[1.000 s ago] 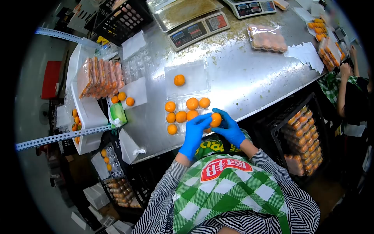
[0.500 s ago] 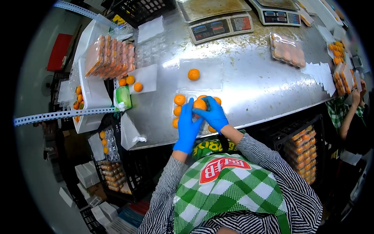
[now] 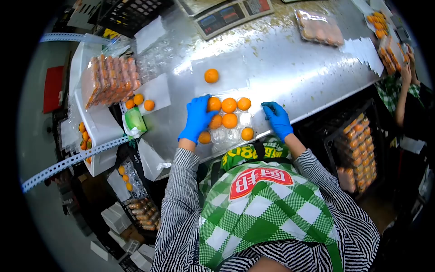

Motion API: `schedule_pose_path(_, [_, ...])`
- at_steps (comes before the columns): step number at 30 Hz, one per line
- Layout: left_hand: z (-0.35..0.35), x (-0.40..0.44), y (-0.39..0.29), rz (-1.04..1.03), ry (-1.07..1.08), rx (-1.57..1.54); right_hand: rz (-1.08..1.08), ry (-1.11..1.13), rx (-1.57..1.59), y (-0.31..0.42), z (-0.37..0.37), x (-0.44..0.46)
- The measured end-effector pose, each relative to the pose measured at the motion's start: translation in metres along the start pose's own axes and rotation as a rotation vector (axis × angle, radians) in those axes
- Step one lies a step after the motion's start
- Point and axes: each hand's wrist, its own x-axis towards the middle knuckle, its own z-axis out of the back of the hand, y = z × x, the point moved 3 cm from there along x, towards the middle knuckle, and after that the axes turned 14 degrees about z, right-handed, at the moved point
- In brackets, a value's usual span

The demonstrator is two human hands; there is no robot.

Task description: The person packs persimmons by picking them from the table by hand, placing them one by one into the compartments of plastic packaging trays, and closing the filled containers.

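A clear plastic tray (image 3: 232, 134) with round hollows lies near the table's front edge, holding several oranges. Some of its front and right-hand hollows are bare. My left hand (image 3: 196, 119), in a blue glove, is at the tray's back left corner, with fingers and thumb around an orange (image 3: 214, 104) there. To the right of the tray, apart from it, my right hand (image 3: 277, 119) hovers with loosely bent fingers and nothing visible in them. A single orange (image 3: 211, 75) sits on the tray's clear flat lid (image 3: 233, 75) behind.
Filled packs (image 3: 111, 79) are stacked at left, near loose oranges (image 3: 138, 99) and a green packet (image 3: 135, 120). Behind stand a scale (image 3: 233, 17) and a filled pack (image 3: 319, 28). A black crate (image 3: 333, 145) is at right; another person's hands (image 3: 408, 68) hold packs.
My hands have come apart: the right moved away to the right, and the orange they held between them is no longer there. My left hand is now on a tray orange. The view has shifted.
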Motion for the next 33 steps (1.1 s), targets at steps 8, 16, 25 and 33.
schedule_pose_path(8, [-0.003,0.017,0.016,-0.105,0.171,-0.09,0.012,0.152,-0.238,0.011,-0.011,-0.046])
schedule_pose_path(16, [0.003,0.023,0.023,0.051,0.415,-0.406,0.246,0.382,-0.648,0.029,-0.037,-0.064])
schedule_pose_path(25, [0.012,0.026,-0.002,-0.417,0.329,0.35,0.256,0.413,-0.821,0.028,-0.058,-0.071])
schedule_pose_path(33, [0.017,0.028,0.016,-0.345,0.464,-0.031,0.055,0.083,-0.19,0.027,-0.058,-0.08])
